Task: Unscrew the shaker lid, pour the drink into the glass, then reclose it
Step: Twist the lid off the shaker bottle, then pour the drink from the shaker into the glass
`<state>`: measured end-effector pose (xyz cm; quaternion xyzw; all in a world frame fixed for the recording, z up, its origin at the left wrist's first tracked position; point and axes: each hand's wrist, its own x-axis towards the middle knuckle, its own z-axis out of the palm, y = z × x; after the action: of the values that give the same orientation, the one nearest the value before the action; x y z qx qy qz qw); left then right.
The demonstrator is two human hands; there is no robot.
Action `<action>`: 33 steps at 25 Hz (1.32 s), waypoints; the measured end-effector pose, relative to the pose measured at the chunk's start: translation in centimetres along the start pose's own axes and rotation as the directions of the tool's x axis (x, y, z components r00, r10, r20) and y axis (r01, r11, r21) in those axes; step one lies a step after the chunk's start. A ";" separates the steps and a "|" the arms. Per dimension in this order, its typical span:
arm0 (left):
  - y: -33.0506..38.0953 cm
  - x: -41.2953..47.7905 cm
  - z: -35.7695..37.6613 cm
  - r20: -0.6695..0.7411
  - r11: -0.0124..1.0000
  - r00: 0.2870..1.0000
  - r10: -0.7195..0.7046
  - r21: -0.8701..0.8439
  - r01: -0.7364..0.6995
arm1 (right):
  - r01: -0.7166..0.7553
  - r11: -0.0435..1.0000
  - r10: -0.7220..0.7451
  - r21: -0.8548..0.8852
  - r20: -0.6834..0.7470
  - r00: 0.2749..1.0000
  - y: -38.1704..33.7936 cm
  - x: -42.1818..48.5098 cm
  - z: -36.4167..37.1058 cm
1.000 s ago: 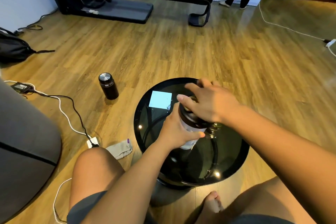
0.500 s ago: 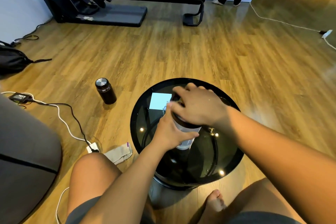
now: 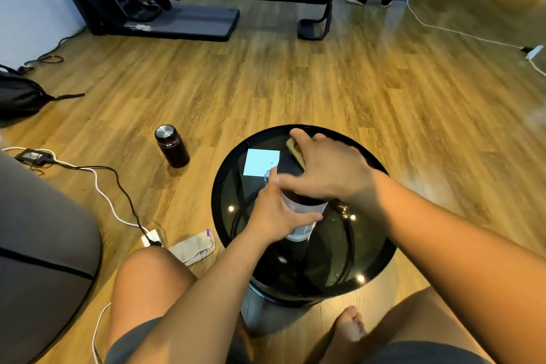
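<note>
A translucent shaker (image 3: 307,217) with a dark lid (image 3: 304,199) stands upright near the middle of a round black glass table (image 3: 369,269). My left hand (image 3: 274,216) wraps around the shaker's body from the left. My right hand (image 3: 328,170) covers the lid from above, fingers curled over its rim, so most of the lid is hidden. A bit of glass (image 3: 344,210) shows just right of the shaker under my right wrist; I cannot tell its shape.
A pale blue note (image 3: 261,162) and a phone in a tan case (image 3: 295,152) lie at the table's far side. On the wooden floor stand a dark flask (image 3: 172,146), a folded cloth (image 3: 193,248), cables with a power strip (image 3: 150,238), and a treadmill (image 3: 177,18) beyond.
My right hand has turned on the lid, its fingers swinging leftward and away from me. The left hand keeps its hold on the shaker body. The camera has tilted slightly.
</note>
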<state>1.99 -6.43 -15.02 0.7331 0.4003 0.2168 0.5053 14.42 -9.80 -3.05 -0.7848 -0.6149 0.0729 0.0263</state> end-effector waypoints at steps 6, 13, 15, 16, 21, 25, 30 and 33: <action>-0.5 0.2 0.0 0.003 1.000 1.000 -0.004 0.003 0.004 | 0.227 0.973 -0.229 0.032 0.066 0.971 1.1 -0.5 0.2; -1.1 0.4 0.6 -0.031 0.999 0.999 0.033 0.017 -0.033 | 0.198 0.772 -0.052 0.604 -0.251 0.967 6.3 -1.9 -1.0; -1.2 0.2 0.8 -0.044 0.999 0.998 0.035 0.020 -0.034 | 0.093 0.624 0.137 0.776 -0.226 0.964 8.2 -3.9 1.2; -1.1 0.1 1.0 -0.061 0.999 0.997 0.048 0.027 -0.047 | 0.056 0.512 0.220 0.857 -0.194 0.956 9.0 -4.9 2.7; -1.9 0.1 1.8 -0.138 0.998 0.988 0.066 0.030 -0.062 | -0.105 -0.159 0.428 0.982 0.165 0.889 12.2 -8.7 10.7; -2.5 0.2 2.5 -0.194 0.986 0.967 0.165 0.061 -0.156 | -0.138 -0.571 0.292 0.809 0.358 0.887 14.7 -10.3 15.2; -2.6 0.4 2.8 -0.241 0.983 0.953 0.185 0.041 -0.180 | -0.127 -0.621 0.240 0.774 0.341 0.909 15.2 -9.4 17.0; -2.0 -0.2 3.0 -0.270 0.985 0.947 0.173 0.065 -0.161 | -0.077 -0.635 0.265 0.769 0.310 0.913 16.4 -8.6 16.3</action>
<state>3.27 -7.89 -18.03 0.7378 0.4073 0.3498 0.4091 25.78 -22.90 -20.61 -0.4371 -0.0370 0.5364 0.7210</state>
